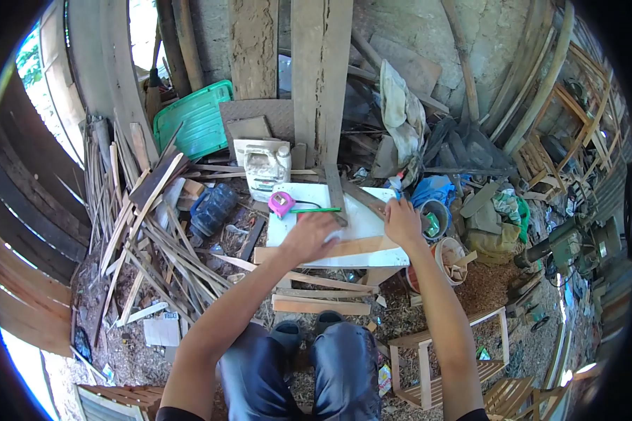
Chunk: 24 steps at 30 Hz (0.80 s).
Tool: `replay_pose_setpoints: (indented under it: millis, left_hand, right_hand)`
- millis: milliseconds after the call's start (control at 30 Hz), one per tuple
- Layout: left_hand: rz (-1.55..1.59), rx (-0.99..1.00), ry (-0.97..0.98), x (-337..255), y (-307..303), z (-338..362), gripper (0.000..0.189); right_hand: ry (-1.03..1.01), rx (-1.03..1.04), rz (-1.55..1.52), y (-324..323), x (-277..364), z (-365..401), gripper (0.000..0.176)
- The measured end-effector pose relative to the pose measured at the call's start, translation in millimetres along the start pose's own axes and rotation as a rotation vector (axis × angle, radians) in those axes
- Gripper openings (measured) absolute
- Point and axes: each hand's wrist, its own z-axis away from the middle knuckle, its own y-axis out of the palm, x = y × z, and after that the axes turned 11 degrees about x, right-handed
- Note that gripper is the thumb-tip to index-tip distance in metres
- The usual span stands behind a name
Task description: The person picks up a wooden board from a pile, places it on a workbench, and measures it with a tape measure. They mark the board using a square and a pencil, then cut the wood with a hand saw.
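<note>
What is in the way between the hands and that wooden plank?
Nothing visible. The left hand rests on the wooden plank, and the right hand lies just beyond it on the white tabletop. The pink tape measure sits apart, behind the left hand.

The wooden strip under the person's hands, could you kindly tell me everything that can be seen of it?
The wooden strip is a long, flat, pale tan piece of bare timber. It lies along the near edge of a white board, slightly slanted, its left end just past the board's edge. The left hand lies on its middle and hides that part; the right hand rests by its right end, contact unclear.
</note>
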Motion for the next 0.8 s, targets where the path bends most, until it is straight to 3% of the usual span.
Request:
replay_pose_setpoints:
  millis: [67, 167, 233, 333, 433, 800]
  left_hand:
    - [0.039, 0.175, 0.09, -19.2, 2.4, -0.7, 0.028]
    - [0.058, 0.186, 0.087, -34.4, 12.2, -4.7, 0.03]
    - [0.097, 0.192, 0.087, -33.1, 24.5, -8.8, 0.034]
    - [0.075, 0.175, 0.093, -35.9, 25.3, -12.0, 0.034]
    - [0.069, 0.194, 0.086, -41.2, 25.6, -15.4, 0.034]
    - [0.243, 0.109, 0.051, -63.3, 42.6, -40.5, 0.035]
  right_hand:
    - [-0.049, 0.115, 0.083, -6.8, -18.7, 15.7, 0.029]
    - [-0.122, 0.113, 0.088, -20.0, -29.7, 36.1, 0.04]
    - [-0.061, 0.149, 0.125, -11.6, -38.9, 40.1, 0.038]
    - [-0.191, 0.047, 0.176, -5.4, -43.9, 46.4, 0.028]
    - [-0.183, -0.04, 0.023, -11.6, -44.0, 52.3, 0.027]
    - [-0.245, -0.113, 0.088, -37.3, -73.7, 82.2, 0.024]
